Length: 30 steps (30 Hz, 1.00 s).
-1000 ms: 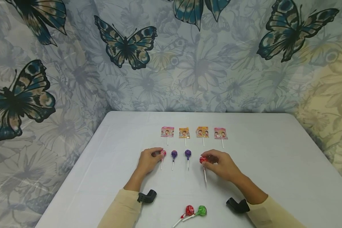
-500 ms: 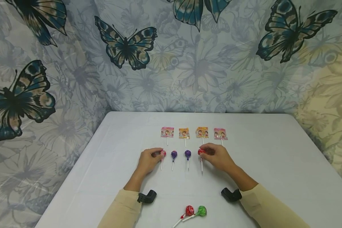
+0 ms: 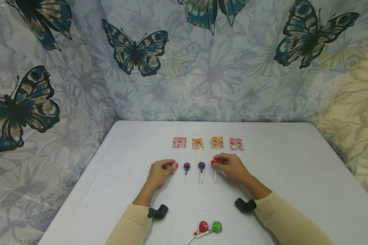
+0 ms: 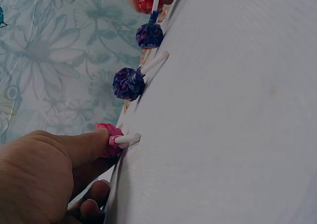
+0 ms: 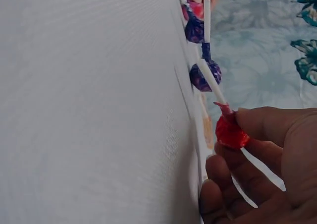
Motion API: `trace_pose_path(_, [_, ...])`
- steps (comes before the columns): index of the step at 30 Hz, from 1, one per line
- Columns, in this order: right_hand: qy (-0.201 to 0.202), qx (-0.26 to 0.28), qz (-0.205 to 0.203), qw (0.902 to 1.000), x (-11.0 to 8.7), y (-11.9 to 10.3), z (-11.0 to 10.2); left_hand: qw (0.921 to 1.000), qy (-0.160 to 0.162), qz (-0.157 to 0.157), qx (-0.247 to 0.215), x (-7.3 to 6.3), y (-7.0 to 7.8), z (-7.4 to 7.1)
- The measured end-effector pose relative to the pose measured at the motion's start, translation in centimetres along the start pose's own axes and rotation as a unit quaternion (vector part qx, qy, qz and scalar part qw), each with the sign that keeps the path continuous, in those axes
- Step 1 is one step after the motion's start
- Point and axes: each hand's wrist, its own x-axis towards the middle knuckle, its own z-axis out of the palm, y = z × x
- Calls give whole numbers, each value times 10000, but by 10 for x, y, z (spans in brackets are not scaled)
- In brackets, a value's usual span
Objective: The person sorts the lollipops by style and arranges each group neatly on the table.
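My left hand (image 3: 159, 173) pinches the head of a pink lollipop (image 4: 113, 140) at the left end of a row, its white stick pointing toward me. Two purple lollipops, one left (image 3: 187, 166) and one right (image 3: 201, 165), lie side by side in the middle of that row. At the right end my right hand (image 3: 232, 166) holds a red lollipop (image 5: 231, 132) by its head between thumb and fingers. In the right wrist view its stick slants up toward the nearer purple lollipop.
Behind lies a row of flat-packed lollipops, pink (image 3: 179, 142) at both ends and orange (image 3: 197, 144) between. Near the front, a red lollipop (image 3: 203, 226) and a green lollipop (image 3: 216, 227) lie with crossing sticks on the white table (image 3: 135, 136). A butterfly-patterned wall covering (image 3: 184, 95) stands behind.
My right hand has moved left and away from me with the red lollipop, bringing it level with the purple ones. The left hand has stayed on the pink lollipop.
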Motion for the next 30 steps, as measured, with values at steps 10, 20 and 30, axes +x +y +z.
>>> trace_pose_path(10, [-161, -173, 102, 9997, 5, 3, 4, 10000, 21, 6, -9, 0, -1, 1])
trace_pose_path(20, [-230, -337, 279, 9988, 7, 2, 6, 10000, 26, -79, -29, 0, 0, 0])
trace_pose_path(30, [-252, -385, 256, 9986, 5, 2, 5, 10000, 26, -10, -29, 0, 0, 0])
